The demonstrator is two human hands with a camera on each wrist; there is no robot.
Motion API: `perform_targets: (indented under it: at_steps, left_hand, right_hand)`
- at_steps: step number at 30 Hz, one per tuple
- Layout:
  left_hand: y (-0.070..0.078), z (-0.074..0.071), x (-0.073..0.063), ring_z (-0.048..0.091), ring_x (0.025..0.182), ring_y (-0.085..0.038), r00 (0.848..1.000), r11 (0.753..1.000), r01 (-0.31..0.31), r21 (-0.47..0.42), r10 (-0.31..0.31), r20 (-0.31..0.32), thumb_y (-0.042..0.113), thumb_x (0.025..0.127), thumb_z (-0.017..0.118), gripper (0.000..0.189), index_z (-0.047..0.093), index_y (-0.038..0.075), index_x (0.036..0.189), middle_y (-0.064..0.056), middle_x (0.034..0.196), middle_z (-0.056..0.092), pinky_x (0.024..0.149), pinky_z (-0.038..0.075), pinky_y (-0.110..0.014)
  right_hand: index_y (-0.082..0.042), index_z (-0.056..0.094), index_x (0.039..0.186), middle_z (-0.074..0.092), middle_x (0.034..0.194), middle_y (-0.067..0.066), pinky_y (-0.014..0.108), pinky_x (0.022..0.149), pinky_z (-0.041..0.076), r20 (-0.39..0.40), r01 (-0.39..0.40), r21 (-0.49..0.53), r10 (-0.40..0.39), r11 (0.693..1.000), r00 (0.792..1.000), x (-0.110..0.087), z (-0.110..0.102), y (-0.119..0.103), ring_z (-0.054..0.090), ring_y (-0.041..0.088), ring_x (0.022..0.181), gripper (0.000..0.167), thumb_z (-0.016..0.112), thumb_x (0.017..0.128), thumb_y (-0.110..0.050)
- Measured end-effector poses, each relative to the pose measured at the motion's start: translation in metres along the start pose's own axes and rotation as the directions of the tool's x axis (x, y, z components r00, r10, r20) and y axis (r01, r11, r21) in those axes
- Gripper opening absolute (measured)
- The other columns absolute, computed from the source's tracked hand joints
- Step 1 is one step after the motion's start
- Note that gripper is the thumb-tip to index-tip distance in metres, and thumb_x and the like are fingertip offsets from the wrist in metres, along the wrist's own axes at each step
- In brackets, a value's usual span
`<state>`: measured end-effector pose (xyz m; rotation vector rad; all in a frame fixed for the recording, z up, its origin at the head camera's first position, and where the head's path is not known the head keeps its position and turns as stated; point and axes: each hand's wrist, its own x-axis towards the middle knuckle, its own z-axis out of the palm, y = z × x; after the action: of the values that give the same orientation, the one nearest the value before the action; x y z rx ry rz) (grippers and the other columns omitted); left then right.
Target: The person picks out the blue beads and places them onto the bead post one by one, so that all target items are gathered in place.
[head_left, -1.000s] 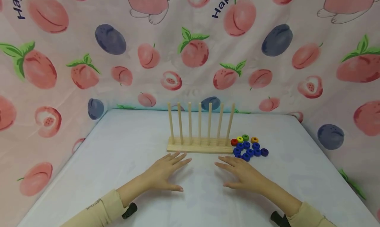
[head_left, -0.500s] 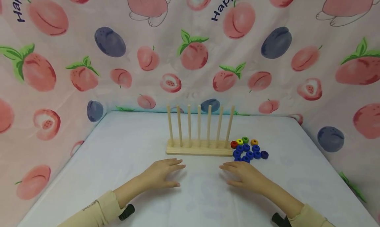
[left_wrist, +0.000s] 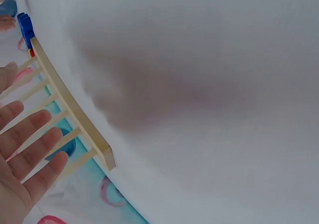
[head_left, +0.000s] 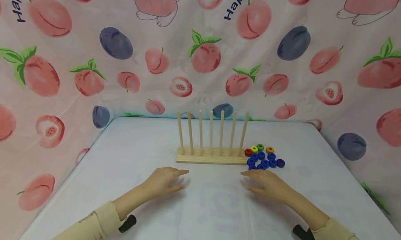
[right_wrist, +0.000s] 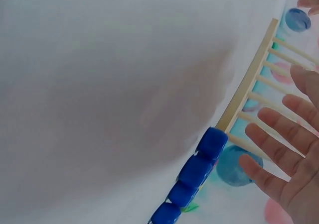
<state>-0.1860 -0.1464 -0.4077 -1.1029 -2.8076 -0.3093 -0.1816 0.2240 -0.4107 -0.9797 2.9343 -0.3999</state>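
Both hands (head_left: 163,182) (head_left: 270,184) unclenched, farther apart than a second ago, near the wooden peg rack (head_left: 211,159)

From above, the head view faces the tabletop's far edge (head_left: 150,120); nearer, slanted wrist views likewise, sharing the rack (head_left: 211,159).

On the far cloth (head_left: 181,38), reads "Happy" (head_left: 240,4) in dark letters, high up and a little right of the middle, slanting upward to the right. On the same cloth, high at the left, reads "Happy" (head_left: 17,6) again, turned nearly on end and clipped by the head view's top edge. On the left sleeve (head_left: 94,221), carries small dark lettering, too tiny to make out; on the near middle of the table (head_left: 216,198), shows faint marks, equally unreadable.
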Motion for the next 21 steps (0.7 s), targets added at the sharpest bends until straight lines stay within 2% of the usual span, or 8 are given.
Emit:
perform_targets:
  at_steps: [6,14,17,21]
  left_hand:
    - [-0.004,-0.004,0.002,0.068,0.098,-0.022,0.999,1.0,0.023,0.003,-0.023,-0.028,0.03,0.084,0.07,0.042,0.064,0.013,0.122,-0.006,0.109,0.071,0.077,0.057,-0.04]
    - [-0.012,-0.009,0.004,0.068,0.1,-0.023,0.994,0.998,0.067,-0.015,-0.068,-0.087,0.029,0.083,0.072,0.042,0.064,0.012,0.121,-0.006,0.11,0.071,0.078,0.056,-0.041]
    - [-0.015,-0.011,0.005,0.068,0.1,-0.023,0.985,0.994,0.104,-0.02,-0.106,-0.138,0.029,0.083,0.072,0.042,0.064,0.013,0.121,-0.006,0.11,0.071,0.079,0.056,-0.042]
    - [-0.021,-0.013,0.006,0.069,0.098,-0.025,0.96,0.986,0.166,-0.02,-0.167,-0.223,0.031,0.083,0.071,0.042,0.065,0.012,0.12,-0.007,0.108,0.072,0.079,0.056,-0.042]
  right_hand:
    - [-0.007,0.059,0.126,0.066,0.12,0.011,0.046,0.089,0.052,-0.046,-0.067,-0.029,0.066,0.997,0.997,-0.002,-0.001,0.004,0.063,0.029,0.108,0.046,0.069,0.085,-0.025]
    - [-0.005,0.061,0.123,0.066,0.117,0.015,0.047,0.085,0.053,-0.124,-0.177,0.022,0.178,0.984,0.976,-0.007,-0.001,0.015,0.064,0.033,0.105,0.042,0.069,0.085,-0.021]
    - [-0.005,0.063,0.12,0.067,0.116,0.015,0.048,0.084,0.054,-0.159,-0.209,0.025,0.211,0.978,0.965,-0.008,-0.002,0.019,0.064,0.034,0.104,0.04,0.07,0.084,-0.02]
    - [-0.003,0.064,0.117,0.068,0.113,0.016,0.047,0.08,0.055,-0.187,-0.228,0.042,0.231,0.973,0.955,-0.008,-0.005,0.022,0.065,0.034,0.101,0.038,0.071,0.082,-0.016]
